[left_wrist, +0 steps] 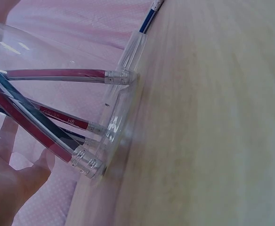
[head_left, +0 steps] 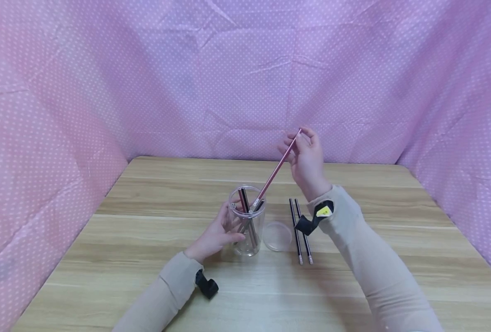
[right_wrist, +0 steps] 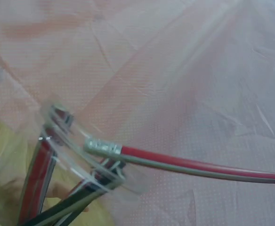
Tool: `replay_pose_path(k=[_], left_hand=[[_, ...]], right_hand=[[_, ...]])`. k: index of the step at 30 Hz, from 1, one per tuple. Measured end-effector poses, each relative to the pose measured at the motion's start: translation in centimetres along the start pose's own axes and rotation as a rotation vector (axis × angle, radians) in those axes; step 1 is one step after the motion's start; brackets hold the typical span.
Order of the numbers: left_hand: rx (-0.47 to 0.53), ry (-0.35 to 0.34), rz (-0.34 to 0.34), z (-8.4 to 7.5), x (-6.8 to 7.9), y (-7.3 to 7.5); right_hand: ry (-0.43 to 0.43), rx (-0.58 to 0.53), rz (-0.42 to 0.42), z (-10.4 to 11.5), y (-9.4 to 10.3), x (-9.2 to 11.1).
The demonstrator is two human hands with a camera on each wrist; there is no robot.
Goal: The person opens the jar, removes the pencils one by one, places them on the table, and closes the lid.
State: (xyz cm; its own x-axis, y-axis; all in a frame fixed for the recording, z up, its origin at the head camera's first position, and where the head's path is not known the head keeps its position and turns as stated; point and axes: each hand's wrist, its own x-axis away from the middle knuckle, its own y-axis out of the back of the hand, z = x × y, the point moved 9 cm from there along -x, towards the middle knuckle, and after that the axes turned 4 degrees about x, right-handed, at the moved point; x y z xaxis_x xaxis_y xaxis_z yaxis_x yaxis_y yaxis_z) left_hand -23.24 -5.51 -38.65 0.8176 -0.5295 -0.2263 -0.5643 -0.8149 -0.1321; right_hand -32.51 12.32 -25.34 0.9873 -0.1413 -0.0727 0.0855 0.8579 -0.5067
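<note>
My left hand holds a clear plastic jar round its side; the jar stands on the table. Several red and black pencils lean inside it, their silver eraser ends near the bottom in the left wrist view, among them a red pencil. Above and right of the jar, my right hand pinches the upper end of another red pencil. This pencil slants down to the left, with its eraser end at the jar's mouth.
Right of the jar lies a round clear lid. Beyond it, two black pencils lie side by side on the wooden table, under the right wrist's dark strap. A pink dotted cloth hangs behind and at both sides.
</note>
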Motion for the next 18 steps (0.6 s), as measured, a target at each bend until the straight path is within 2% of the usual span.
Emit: replay_pose_path(k=[5, 7, 9, 12, 18], left_hand=[[0.007, -0.004, 0.002, -0.1, 0.1, -0.1], [0.007, -0.006, 0.001, -0.1, 0.1, 0.0], [0.006, -0.007, 0.001, -0.1, 0.1, 0.0], [0.001, -0.009, 0.004, -0.1, 0.1, 0.0], [-0.003, -0.009, 0.003, -0.1, 0.1, -0.1]], right_hand=[[-0.123, -0.121, -0.071, -1.0, 1.7, -0.7], [-0.173, -0.183, -0.067, -1.2, 2.1, -0.8], [-0.217, -0.198, -0.045, -1.6, 2.6, -0.8], [-0.28, -0.148, 0.013, -2.3, 3.2, -0.6], [-0.349, 0.111, 0.114, -4.4, 5.1, 0.3]])
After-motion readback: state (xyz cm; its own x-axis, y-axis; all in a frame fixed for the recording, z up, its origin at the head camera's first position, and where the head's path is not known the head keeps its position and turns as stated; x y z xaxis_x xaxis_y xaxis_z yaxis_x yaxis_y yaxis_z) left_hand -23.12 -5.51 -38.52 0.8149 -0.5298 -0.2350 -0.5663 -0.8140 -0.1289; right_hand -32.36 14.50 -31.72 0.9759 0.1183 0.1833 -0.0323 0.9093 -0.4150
